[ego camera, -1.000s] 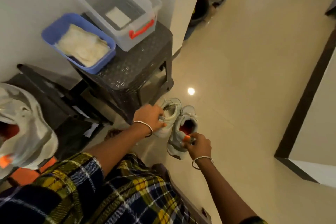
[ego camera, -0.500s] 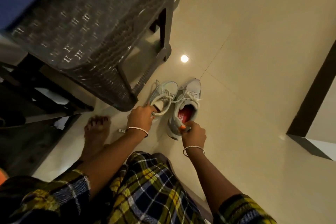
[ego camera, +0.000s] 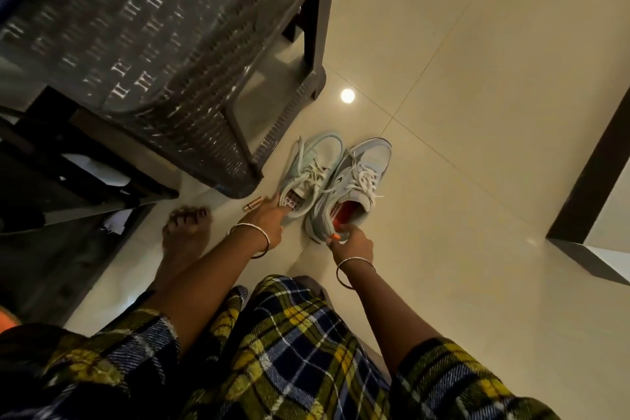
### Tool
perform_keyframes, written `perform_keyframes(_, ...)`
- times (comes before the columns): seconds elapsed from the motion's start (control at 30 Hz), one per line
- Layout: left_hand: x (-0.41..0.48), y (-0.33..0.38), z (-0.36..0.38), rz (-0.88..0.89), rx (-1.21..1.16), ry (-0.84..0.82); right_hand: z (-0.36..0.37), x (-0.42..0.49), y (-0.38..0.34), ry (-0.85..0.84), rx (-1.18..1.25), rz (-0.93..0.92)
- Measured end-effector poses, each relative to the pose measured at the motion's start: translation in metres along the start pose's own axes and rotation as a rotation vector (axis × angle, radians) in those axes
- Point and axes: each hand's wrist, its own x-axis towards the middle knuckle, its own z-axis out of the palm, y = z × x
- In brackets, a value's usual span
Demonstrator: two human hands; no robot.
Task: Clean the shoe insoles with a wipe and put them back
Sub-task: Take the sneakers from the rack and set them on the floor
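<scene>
Two pale grey-green laced sneakers stand side by side on the tiled floor. The left shoe shows a whitish printed insole in its opening. My left hand holds that shoe's collar at the heel side, thumb and fingers on the rim. Inside the right shoe lies a red-orange insole. My right hand grips the heel of this shoe at its orange pull tab. No wipe is in view.
A dark woven plastic stool stands close to the left of the shoes, its leg almost touching the left one. A small copper-coloured tube lies on the floor by my bare foot. A dark door frame rises at the right.
Both hands have carried the shoes down from mid-air onto the floor beside the stool leg. The view has tilted down, so the tubs on the stool have left the frame.
</scene>
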Motion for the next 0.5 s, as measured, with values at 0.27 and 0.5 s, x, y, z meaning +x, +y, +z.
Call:
perform_keyframes(0.27, -0.071, 0.001, -0.052, -0.027, -0.157, 0.072, -0.009, -0.057, -0.025, 0.073, 0.032, 0.066)
perform_keyframes(0.5, -0.181, 0.008, -0.107, -0.211, -0.387, 0.318, -0.033, -0.137, -0.067, -0.072, 0.007, -0.053)
